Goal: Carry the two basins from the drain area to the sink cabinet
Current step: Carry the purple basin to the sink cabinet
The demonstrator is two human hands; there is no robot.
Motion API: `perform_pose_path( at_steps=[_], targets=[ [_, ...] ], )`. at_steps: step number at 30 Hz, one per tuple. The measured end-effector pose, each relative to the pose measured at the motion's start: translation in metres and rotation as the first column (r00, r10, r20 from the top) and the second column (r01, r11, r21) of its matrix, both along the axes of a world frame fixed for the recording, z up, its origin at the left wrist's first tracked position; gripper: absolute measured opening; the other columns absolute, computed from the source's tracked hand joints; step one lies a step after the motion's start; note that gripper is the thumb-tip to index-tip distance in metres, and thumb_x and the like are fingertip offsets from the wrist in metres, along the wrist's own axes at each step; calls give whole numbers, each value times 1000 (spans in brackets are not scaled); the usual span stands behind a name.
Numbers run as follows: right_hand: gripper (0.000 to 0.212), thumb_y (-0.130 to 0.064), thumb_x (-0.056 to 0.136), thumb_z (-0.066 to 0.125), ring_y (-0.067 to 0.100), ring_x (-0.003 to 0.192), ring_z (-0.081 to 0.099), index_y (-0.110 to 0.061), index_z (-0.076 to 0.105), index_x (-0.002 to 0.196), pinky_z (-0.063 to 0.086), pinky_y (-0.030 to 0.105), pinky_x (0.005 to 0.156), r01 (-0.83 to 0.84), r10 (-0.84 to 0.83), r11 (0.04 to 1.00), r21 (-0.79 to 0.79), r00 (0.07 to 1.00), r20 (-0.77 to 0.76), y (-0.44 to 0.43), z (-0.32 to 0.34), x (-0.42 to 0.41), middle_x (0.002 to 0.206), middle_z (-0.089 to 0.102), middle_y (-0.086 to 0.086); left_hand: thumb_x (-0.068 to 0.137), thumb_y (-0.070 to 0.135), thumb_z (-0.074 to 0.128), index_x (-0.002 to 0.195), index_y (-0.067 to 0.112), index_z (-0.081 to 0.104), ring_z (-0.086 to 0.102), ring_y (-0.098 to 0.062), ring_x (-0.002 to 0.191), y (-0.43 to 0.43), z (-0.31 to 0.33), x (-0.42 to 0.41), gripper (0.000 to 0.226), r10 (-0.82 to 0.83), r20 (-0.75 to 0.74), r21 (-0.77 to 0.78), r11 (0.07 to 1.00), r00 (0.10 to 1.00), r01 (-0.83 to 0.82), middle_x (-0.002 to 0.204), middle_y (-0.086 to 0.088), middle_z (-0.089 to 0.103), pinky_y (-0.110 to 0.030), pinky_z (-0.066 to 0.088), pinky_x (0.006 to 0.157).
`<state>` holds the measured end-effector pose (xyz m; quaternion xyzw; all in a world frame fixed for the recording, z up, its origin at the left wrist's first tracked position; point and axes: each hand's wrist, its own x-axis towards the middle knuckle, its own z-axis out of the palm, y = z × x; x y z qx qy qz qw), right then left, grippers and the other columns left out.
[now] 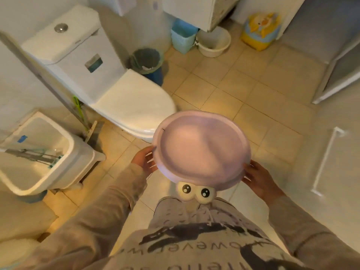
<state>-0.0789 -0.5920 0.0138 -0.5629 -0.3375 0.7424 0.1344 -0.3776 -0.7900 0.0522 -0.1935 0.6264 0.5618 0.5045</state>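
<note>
I hold a pale lilac basin point(202, 149) out in front of me, one hand on each side of its rim. My left hand point(143, 158) clasps the left edge, fingers spread along the underside of the lip; my right hand point(257, 176) clasps the right edge the same way, so both hands are closed on the basin. It is tilted, its round face turned up toward me, and it hangs in the air above the beige floor tiles point(243, 88), touching nothing but my hands. Whether it is one basin or two nested together I cannot tell.

Just below the basin, nearer my body, a slipper with cartoon eyes point(195, 191) pokes out from under it. Beyond my left hand stands the white toilet point(109, 80), lid shut, with a mop sink point(39, 152) further left. Well ahead of the basin, past open floor, a white bucket point(213, 42) sits beneath a white cabinet point(196, 10), just beside a light blue bin point(183, 38). A dark wastebasket point(147, 60) stands by the toilet tank, and a yellow child's potty point(259, 31) sits ahead of my right hand.
</note>
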Motion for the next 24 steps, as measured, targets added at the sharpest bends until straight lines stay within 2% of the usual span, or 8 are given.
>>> perform_pose_path(
  at_steps=[3, 7, 9, 11, 14, 16, 19, 24],
  targets=[
    [20, -7, 90, 55, 22, 87, 63, -14, 61, 109, 55, 35, 70, 56, -56, 998, 5, 998, 5, 39, -3, 24, 95, 68, 5, 83, 21, 60, 84, 17, 64, 56, -23, 74, 56, -6, 15, 6, -44, 17, -5, 999, 999, 44, 82, -3, 60, -33, 49, 62],
    [21, -2, 90, 54, 14, 75, 65, -13, 62, 106, 55, 29, 66, 72, -72, 996, 55, 997, 3, 105, -8, 51, 82, 73, -3, 83, 20, 60, 80, 19, 63, 55, -22, 72, 129, -18, 36, 5, -37, 43, -1, 999, 998, 38, 81, -2, 58, -30, 52, 55],
    [21, -2, 89, 55, 8, 74, 65, -15, 63, 104, 53, 25, 68, 39, -42, 993, 108, 999, 27, 137, -6, 60, 85, 73, -4, 83, 19, 61, 78, 17, 63, 55, -22, 73, 164, -22, 49, 6, -20, 59, -7, 1000, 998, 20, 81, -2, 59, -34, 51, 61],
    [24, -3, 87, 59, 11, 82, 64, -13, 64, 109, 54, 24, 68, 63, -67, 989, 134, 997, 25, 169, -5, 66, 96, 69, 4, 82, 17, 61, 76, 15, 62, 54, -23, 75, 197, -23, 60, 6, -3, 82, -5, 1000, 997, 3, 82, -3, 59, -37, 50, 65],
    [32, -6, 89, 59, 21, 98, 61, -7, 60, 121, 53, 33, 83, 101, -102, 984, 150, 995, -1, 215, -3, 77, 110, 65, 11, 83, 16, 59, 77, 15, 60, 53, -23, 76, 242, -21, 73, 6, 4, 106, -3, 1000, 994, -4, 83, -3, 57, -38, 49, 66],
    [24, -7, 91, 55, 22, 103, 61, -13, 63, 113, 54, 33, 84, 114, -110, 983, 143, 993, -33, 241, -5, 82, 112, 64, 11, 84, 18, 57, 80, 15, 60, 52, -23, 76, 270, -19, 77, 6, -13, 111, 3, 1000, 994, 13, 83, -2, 55, -37, 48, 67],
    [13, -8, 92, 53, 20, 97, 59, -17, 62, 93, 57, 26, 73, 131, -127, 981, 143, 991, -36, 273, -5, 83, 108, 59, 11, 86, 18, 55, 83, 15, 59, 51, -23, 75, 311, -17, 74, 6, -56, 96, 0, 998, 994, 57, 82, -3, 53, -37, 48, 67],
    [15, -9, 90, 55, 23, 90, 52, -17, 58, 78, 49, 32, 73, 133, -128, 980, 150, 991, -39, 329, -4, 69, 88, 50, 11, 84, 15, 57, 79, 13, 59, 49, -23, 75, 385, -24, 55, 6, -100, 68, -16, 995, 993, 101, 82, -5, 53, -37, 47, 71]
  ],
)
